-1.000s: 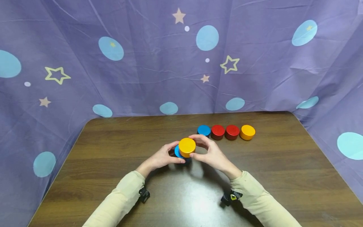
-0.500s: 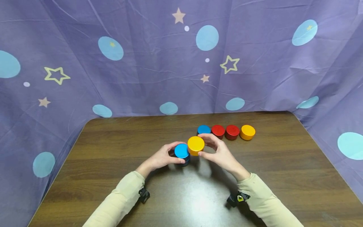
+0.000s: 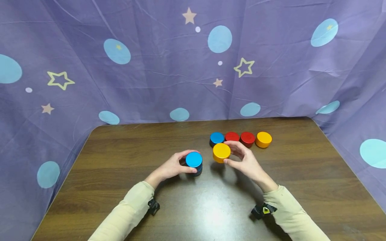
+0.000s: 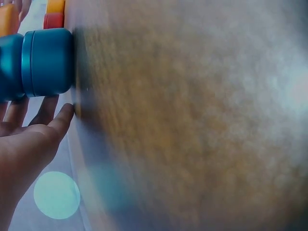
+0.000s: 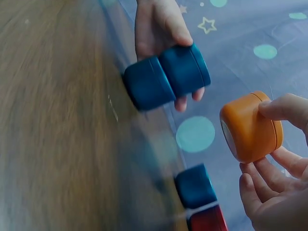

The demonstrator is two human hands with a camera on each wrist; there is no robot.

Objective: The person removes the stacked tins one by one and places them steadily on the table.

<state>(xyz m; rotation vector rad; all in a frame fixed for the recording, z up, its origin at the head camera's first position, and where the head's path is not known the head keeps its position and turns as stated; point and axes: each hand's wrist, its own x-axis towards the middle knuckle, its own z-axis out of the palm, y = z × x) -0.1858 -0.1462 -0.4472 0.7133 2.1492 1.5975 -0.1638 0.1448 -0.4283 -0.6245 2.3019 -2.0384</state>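
Two small round blue tins stand stacked on the table: the upper blue tin (image 3: 194,159) sits on the lower blue tin (image 5: 147,84). My left hand (image 3: 173,166) grips the upper one from the left, thumb in front and fingers behind. To the right of the stack, my right hand (image 3: 248,164) pinches a yellow tin (image 3: 221,151) between thumb and fingers, held above the table. In the right wrist view this yellow tin (image 5: 250,127) looks orange and is apart from the blue stack. Its underside has a pale disc.
At the back right, a row on the wooden table (image 3: 135,144) holds a blue tin (image 3: 216,138), two red tins (image 3: 247,139) and another yellow tin (image 3: 263,139). Behind the table hangs a purple curtain (image 3: 169,60) with stars and dots.
The yellow tin has moved right in my right hand, from over the blue stack to beside it, uncovering the upper blue tin. My left hand has stayed on the stack.
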